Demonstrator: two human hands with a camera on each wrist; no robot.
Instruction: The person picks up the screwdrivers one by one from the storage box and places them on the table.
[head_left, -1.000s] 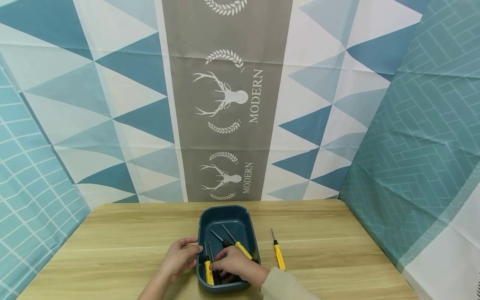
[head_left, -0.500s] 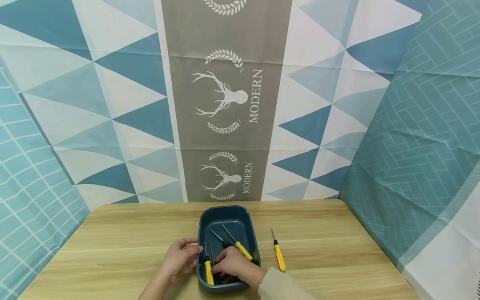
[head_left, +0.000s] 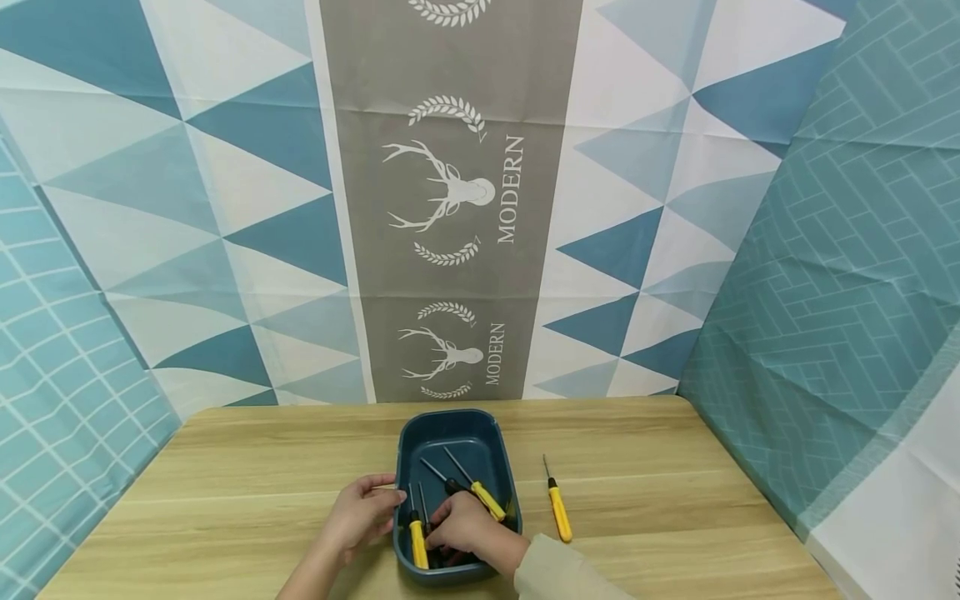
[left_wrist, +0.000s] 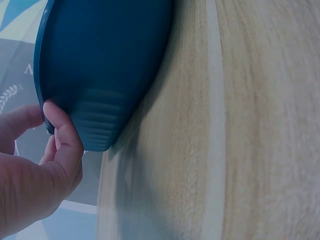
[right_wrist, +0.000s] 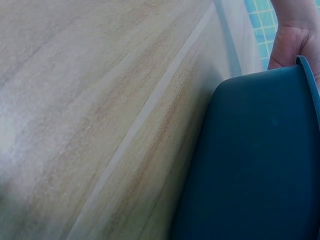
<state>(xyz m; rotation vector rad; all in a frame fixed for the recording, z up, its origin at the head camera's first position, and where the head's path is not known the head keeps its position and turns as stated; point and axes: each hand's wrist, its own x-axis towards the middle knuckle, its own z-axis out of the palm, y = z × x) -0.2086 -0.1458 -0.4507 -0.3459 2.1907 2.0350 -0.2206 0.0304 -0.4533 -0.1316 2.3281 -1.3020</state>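
Note:
A dark blue plastic bin [head_left: 407, 442] stands on the wooden table. My left hand [head_left: 360, 517] pinches its left rim between thumb and fingers, which the left wrist view shows closely. Inside the bin my right hand [head_left: 467, 527] has its fingers curled down at the handle of a black screwdriver, whose shaft [head_left: 423, 502] shows ahead of the fingers; the fingertips are partly hidden. Beside it on the left lies a yellow-handled screwdriver [head_left: 418, 543]. Further right in the bin are another yellow screwdriver [head_left: 487, 500] and a black-handled screwdriver [head_left: 453, 487].
One yellow-handled screwdriver [head_left: 558, 512] lies on the table [head_left: 637, 492] to the right of the bin. Patterned cloth [head_left: 450, 275] hangs behind the table and along both sides.
My right hand's fingers have shifted slightly to the right, off the yellow handle and in over the black one. The left hand and the bin have stayed put.

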